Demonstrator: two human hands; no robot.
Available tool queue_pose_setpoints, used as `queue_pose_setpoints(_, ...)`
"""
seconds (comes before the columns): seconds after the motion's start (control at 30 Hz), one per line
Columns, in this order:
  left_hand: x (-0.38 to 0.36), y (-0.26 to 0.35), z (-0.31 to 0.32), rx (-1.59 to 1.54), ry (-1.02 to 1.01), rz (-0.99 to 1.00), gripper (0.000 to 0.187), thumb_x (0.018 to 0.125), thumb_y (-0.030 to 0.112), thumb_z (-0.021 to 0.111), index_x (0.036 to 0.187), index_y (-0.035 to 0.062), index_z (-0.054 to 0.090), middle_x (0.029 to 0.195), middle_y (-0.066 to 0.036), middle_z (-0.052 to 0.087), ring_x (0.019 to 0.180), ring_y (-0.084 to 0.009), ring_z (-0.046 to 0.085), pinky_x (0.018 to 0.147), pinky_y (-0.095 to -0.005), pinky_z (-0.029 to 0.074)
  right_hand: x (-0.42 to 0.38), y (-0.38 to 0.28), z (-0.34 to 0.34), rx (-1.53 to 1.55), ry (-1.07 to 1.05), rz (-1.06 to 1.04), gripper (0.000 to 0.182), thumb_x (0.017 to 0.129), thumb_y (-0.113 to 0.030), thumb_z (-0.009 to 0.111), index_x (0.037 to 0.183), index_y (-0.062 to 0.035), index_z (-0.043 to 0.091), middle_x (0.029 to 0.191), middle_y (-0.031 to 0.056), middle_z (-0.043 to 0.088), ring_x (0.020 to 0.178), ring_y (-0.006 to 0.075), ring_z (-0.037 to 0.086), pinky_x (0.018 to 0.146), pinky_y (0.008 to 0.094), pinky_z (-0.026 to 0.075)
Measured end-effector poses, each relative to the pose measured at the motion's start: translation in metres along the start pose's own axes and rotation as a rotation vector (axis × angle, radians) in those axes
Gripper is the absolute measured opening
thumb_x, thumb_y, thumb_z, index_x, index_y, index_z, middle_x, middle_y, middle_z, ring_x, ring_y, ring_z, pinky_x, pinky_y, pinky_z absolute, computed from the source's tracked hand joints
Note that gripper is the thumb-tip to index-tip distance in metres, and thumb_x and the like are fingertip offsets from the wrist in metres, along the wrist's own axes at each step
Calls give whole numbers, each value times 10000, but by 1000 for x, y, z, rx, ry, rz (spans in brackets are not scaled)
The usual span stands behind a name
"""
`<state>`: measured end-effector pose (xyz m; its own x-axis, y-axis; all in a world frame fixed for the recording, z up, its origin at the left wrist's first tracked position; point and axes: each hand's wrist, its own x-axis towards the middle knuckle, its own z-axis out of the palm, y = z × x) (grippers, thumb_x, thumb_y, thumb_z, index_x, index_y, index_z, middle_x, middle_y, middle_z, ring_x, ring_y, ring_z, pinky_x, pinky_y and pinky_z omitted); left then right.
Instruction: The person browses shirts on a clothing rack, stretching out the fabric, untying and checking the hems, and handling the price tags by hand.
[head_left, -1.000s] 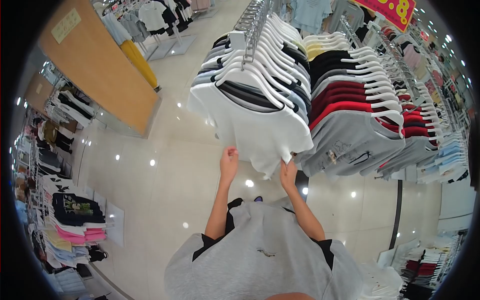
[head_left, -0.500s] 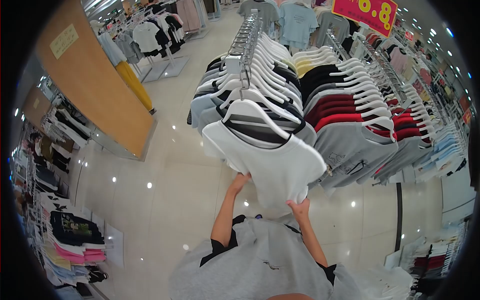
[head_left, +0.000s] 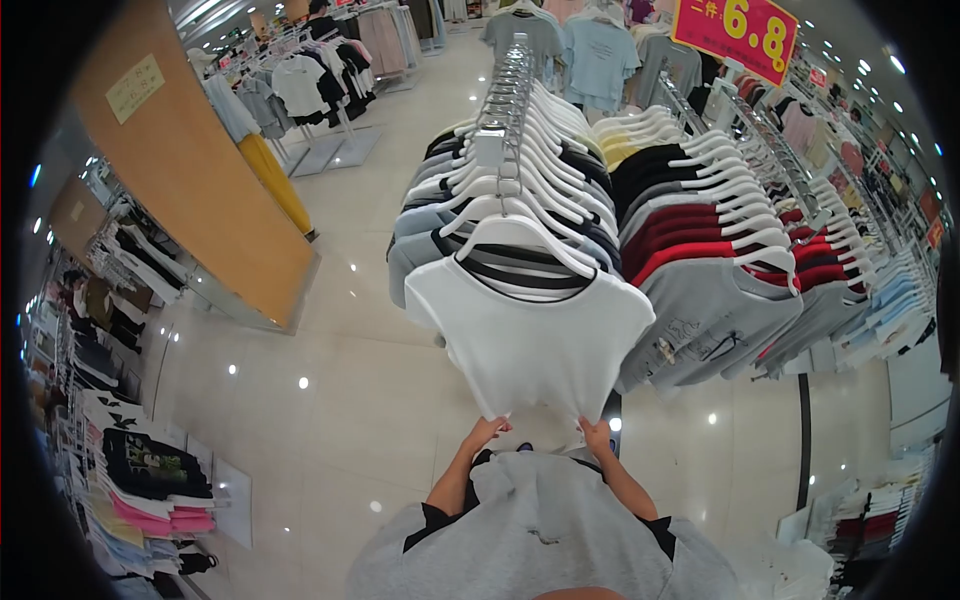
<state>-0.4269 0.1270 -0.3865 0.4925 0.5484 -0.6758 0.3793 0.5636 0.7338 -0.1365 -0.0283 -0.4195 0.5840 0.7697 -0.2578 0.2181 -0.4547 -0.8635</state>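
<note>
A white T-shirt [head_left: 530, 340] with a dark neckline hangs on a white hanger [head_left: 515, 232] at the near end of a metal rail [head_left: 508, 90]. My left hand [head_left: 487, 432] is closed on the shirt's lower left edge. Its lower right edge is pinched in my right hand [head_left: 596, 436]. Between the two hands the hem is drawn toward me and spread fairly flat. Behind this shirt, several grey, black and white tops hang close together on white hangers.
Grey, red and black tops [head_left: 700, 300] hang on a neighbouring rail at right. A red price sign [head_left: 735, 35] stands above. At left are a wooden pillar [head_left: 195, 170] and a stack of folded clothes [head_left: 150, 480]. Pale glossy tiles [head_left: 340, 430] cover the floor.
Both hands have moved down toward me, still holding the shirt. The shirt has turned from slanted to facing me squarely, and its lower edge is stretched straighter.
</note>
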Motion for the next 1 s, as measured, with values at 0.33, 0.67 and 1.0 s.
queue_pose_setpoints(0.33,-108,109,15,-709,369,536,273,823,113,634,1087,65,583,898,-15,635,722,-126,586,681,-299,488,-9,-143,-30,476,-67,1,215,856,-171,641,954,21,641,878,55,661,824,115,581,774,269,448)
queue_pose_setpoints(0.67,-141,180,86,-81,229,782,286,880,123,632,1104,-39,556,916,-58,632,791,-117,596,664,-256,491,-87,-279,-30,79,-169,-601,303,814,-105,657,1089,-9,575,972,132,631,868,260,621,777,320,469)
queue_pose_setpoints(1.0,-162,193,91,-5,188,789,241,854,153,685,984,-33,604,798,-94,672,672,-121,619,602,-263,490,-98,-290,-49,-119,-211,-665,195,897,-132,565,1042,-2,573,904,199,598,827,388,575,732,429,462)
